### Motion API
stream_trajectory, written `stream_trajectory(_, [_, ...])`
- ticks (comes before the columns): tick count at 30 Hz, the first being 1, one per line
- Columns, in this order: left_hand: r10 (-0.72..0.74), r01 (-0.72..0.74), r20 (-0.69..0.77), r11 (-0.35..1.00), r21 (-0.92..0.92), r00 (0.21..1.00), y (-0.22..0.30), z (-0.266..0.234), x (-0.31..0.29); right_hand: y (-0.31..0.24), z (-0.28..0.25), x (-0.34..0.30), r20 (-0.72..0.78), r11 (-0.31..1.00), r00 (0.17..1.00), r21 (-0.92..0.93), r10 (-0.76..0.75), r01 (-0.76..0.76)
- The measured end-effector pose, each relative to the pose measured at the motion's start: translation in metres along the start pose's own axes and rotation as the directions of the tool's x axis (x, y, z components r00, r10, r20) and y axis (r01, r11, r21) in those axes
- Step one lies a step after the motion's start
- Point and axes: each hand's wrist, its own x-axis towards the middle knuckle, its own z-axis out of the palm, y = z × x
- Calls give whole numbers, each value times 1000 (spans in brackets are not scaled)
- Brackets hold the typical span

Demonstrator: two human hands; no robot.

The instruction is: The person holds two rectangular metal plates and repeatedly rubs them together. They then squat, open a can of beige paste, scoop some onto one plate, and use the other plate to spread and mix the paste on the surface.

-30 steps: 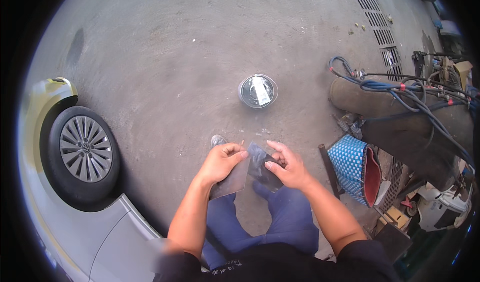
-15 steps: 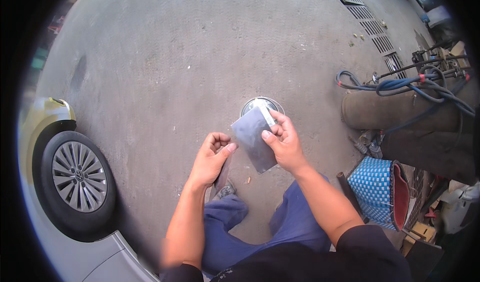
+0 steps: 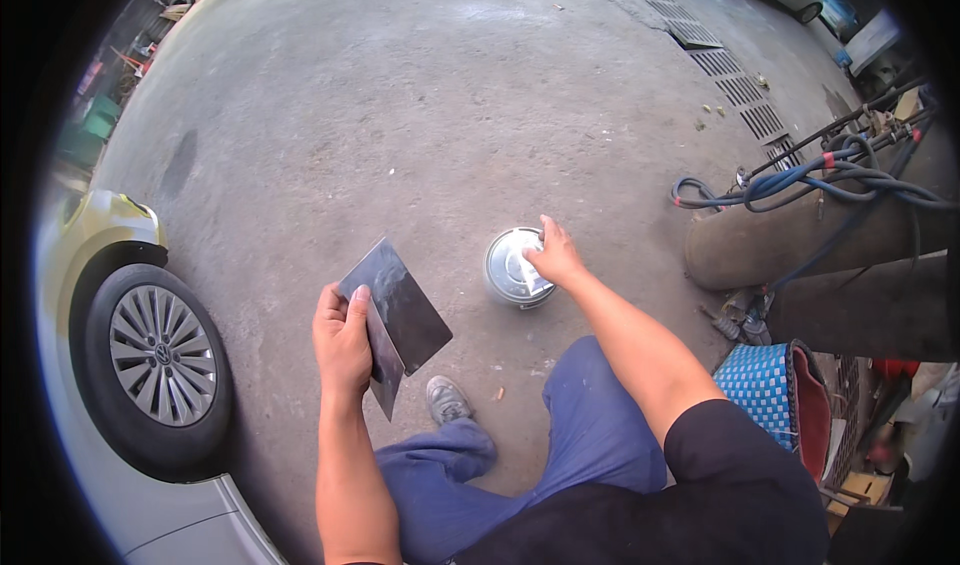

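My left hand (image 3: 343,337) is closed on two thin, dark grey flat plates (image 3: 407,308), pinched under the thumb and fanned apart at their lower ends. A pale smear marks the upper plate. To the right, a round metal can (image 3: 497,265) with a silvery lid stands on the floor. Over the right side of its lid is my right hand (image 3: 560,261), with thumb and fingers about a small white tube (image 3: 537,283). The fingers partly cover the tube, and whether it rests on the lid is hard to see.
At the left stands a car with its wheel (image 3: 162,355) close by. On the right lie large brown cylinders (image 3: 770,233) with blue hoses (image 3: 800,177) on top, and a blue checked bag (image 3: 757,390). A floor grate (image 3: 740,92) runs along the far right.
My right hand has let go of the upper plate and moved down to the can lid with the white tube. Both plates are now in my left hand, which has moved left.
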Motion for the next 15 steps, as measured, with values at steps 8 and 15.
stream_trajectory(8, [38,-37,-3,978,205,999,-1,1,-14,3,25,8,81,967,996,-254,36,-14])
stream_trajectory(15, [27,-25,-2,949,315,1000,-7,-5,-13,127,-9,-20,-269,952,924,-62,272,-299])
